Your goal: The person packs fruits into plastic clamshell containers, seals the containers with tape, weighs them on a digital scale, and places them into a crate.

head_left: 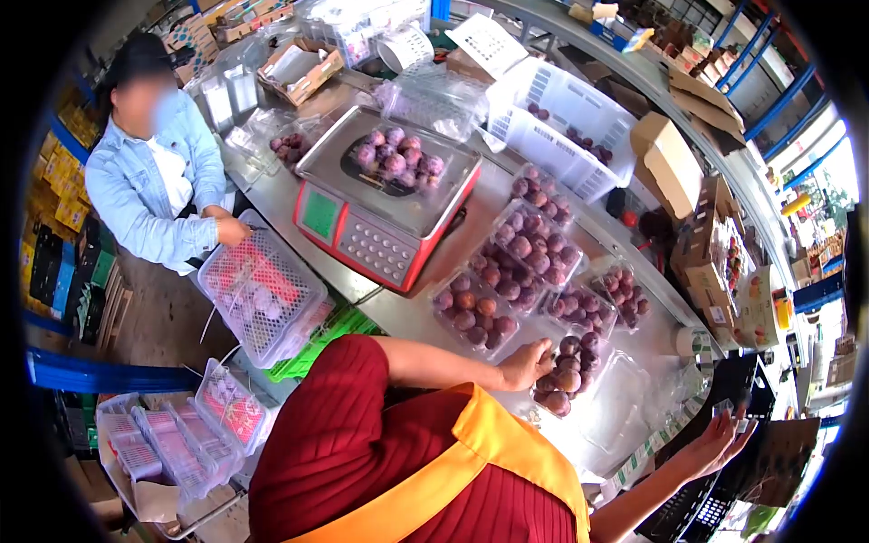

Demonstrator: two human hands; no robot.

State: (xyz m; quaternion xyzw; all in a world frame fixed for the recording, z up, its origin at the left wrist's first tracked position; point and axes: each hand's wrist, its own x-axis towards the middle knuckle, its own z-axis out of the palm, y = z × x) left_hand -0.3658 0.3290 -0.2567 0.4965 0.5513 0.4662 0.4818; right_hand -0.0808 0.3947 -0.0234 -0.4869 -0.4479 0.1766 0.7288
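My left hand [528,365] is closed at the near left edge of a clear punnet of plums [568,372]; its fingertips are pressed together, and what they pinch is too small to name. To the right, my right hand [717,443] is raised near a black crate, its fingers partly bent around a small clear or whitish item. Several more plum punnets [507,271] sit close together beyond my left hand. An empty clear tray [625,407] lies right of the nearest punnet. A bag of plums [398,158] rests on the red scale [362,244].
A person in a denim jacket [163,190] stands at the left, hands on a pink-and-white basket [262,290]. Behind the punnets are a white crate [561,127] and open cardboard boxes [711,244]. Black crates [738,398] stand at the right.
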